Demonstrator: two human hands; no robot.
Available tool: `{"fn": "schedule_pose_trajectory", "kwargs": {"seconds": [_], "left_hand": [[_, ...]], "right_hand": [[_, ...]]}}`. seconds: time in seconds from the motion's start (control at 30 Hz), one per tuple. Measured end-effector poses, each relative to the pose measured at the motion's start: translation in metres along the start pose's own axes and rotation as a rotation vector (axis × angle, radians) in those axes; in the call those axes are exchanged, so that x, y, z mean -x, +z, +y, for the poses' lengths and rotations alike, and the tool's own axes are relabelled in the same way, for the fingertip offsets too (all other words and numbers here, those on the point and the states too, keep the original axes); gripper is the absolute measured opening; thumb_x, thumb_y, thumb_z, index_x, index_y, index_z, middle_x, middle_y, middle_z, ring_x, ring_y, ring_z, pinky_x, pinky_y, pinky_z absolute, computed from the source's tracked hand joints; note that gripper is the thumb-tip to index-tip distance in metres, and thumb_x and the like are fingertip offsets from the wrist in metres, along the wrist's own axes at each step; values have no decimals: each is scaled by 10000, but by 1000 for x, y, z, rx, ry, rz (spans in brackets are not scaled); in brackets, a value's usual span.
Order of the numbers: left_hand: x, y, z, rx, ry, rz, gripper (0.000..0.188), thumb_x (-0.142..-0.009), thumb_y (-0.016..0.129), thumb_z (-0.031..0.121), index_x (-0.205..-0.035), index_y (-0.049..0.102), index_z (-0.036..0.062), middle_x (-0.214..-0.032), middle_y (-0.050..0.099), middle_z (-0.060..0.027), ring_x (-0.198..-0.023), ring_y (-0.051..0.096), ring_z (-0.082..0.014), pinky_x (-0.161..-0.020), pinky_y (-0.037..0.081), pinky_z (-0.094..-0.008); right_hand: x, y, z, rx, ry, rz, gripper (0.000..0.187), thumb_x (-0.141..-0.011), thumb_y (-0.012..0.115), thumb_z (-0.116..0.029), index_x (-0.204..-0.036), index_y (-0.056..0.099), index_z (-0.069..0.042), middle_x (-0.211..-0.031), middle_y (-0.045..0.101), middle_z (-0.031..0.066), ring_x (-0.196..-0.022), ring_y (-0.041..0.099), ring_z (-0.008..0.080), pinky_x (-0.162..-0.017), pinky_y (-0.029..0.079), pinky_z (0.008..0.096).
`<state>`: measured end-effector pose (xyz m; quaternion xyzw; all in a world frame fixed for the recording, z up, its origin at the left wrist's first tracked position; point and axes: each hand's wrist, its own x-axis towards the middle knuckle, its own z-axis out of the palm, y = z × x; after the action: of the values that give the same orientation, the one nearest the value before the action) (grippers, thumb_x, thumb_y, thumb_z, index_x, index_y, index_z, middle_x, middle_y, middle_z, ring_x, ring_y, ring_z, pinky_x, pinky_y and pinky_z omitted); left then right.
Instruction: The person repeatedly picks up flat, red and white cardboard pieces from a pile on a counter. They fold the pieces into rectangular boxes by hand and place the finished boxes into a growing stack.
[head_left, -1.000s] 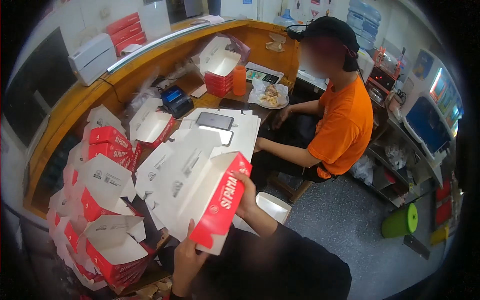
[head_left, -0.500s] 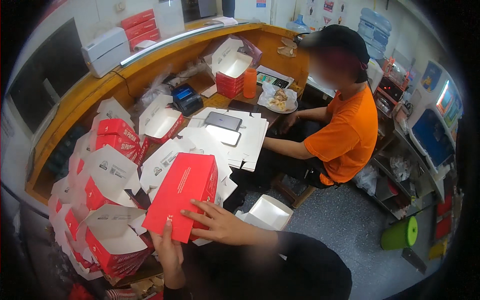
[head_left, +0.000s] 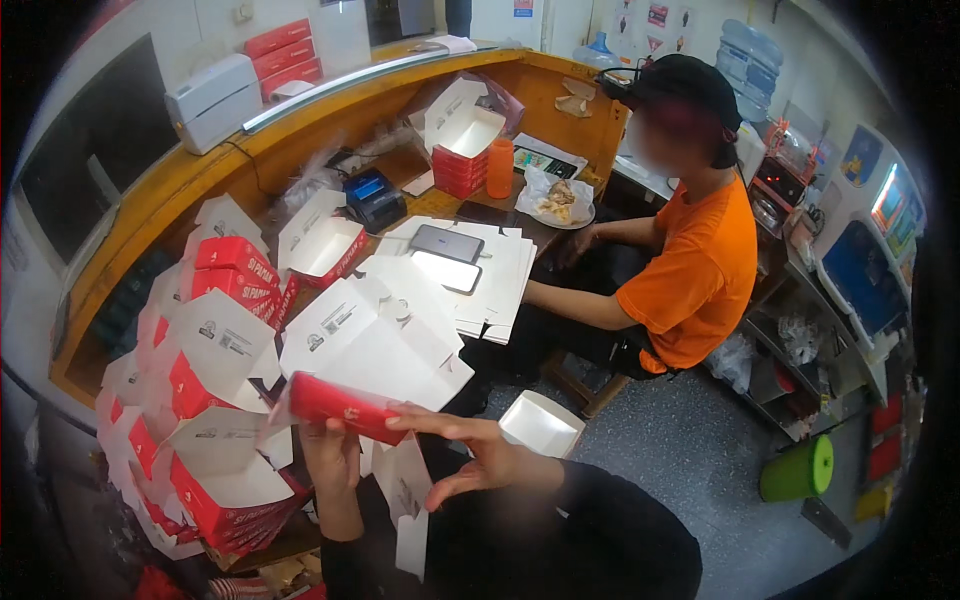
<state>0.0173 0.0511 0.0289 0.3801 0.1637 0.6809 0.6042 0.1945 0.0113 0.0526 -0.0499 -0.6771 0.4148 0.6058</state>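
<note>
A red-and-white cardboard food box (head_left: pixel 345 402) is tilted up between my hands, its red side toward me and a white flap (head_left: pixel 408 490) hanging below. Beneath its left part, my left hand (head_left: pixel 332 470) grips the box with the fingers partly hidden behind it. At its right corner my right hand (head_left: pixel 480 452) has its fingers on the red edge, the thumb down beside the white flap. Just beyond the box, flat white cardboard blanks (head_left: pixel 370 350) lie in a loose pile on the table. To the left stand stacks of folded boxes (head_left: pixel 225 480) with lids up.
A person in an orange shirt (head_left: pixel 690 260) sits across to the right. Two phones (head_left: pixel 447 242) rest on white sheets. Behind are a card terminal (head_left: pixel 375 198), an orange bottle (head_left: pixel 499 168) and a plate of food (head_left: pixel 558 203). An open white box (head_left: pixel 542 424) sits near my right forearm.
The box has been turned from its broad red face to a narrow side and brought lower and nearer me. A white flap now hangs open. My right hand has moved to its corner.
</note>
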Motion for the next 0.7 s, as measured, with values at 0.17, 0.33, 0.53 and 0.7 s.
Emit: {"fn": "schedule_pose_trajectory", "kwargs": {"seconds": [0.17,0.33,0.53,0.7], "left_hand": [[5,8,14,-105,-78,-17,299,-824,590,150,-1078,495,25,-1026,575,-67,-888,575,-166,-761,484,-300],[21,30,-5,-277,63,148,251,-853,558,166,-1055,509,24,-963,585,-62,-767,587,-144,-614,489,-265],[47,16,-31,-551,-84,23,314,-892,490,259,-1061,492,-5,-1018,550,-85,-839,561,-159,-670,451,-292],[30,2,4,-1413,381,-493,283,-772,570,91,-1034,518,-3,-988,566,-123,-917,551,-282,-784,440,-383]], "right_hand": [[-8,-15,-17,816,-77,-334,301,-709,669,-233,-881,603,5,-1331,337,187,-1231,311,379,-935,391,449],[-2,-23,-8,890,-59,-228,289,-695,695,-187,-882,605,16,-1271,397,232,-1158,410,388,-879,439,422],[4,-12,10,1008,-123,152,350,-624,755,-158,-915,627,-12,-1201,460,255,-1023,512,387,-824,458,384],[13,-9,9,935,-48,33,348,-714,686,-156,-1015,583,-14,-1285,379,221,-1136,427,378,-915,398,419]]}}
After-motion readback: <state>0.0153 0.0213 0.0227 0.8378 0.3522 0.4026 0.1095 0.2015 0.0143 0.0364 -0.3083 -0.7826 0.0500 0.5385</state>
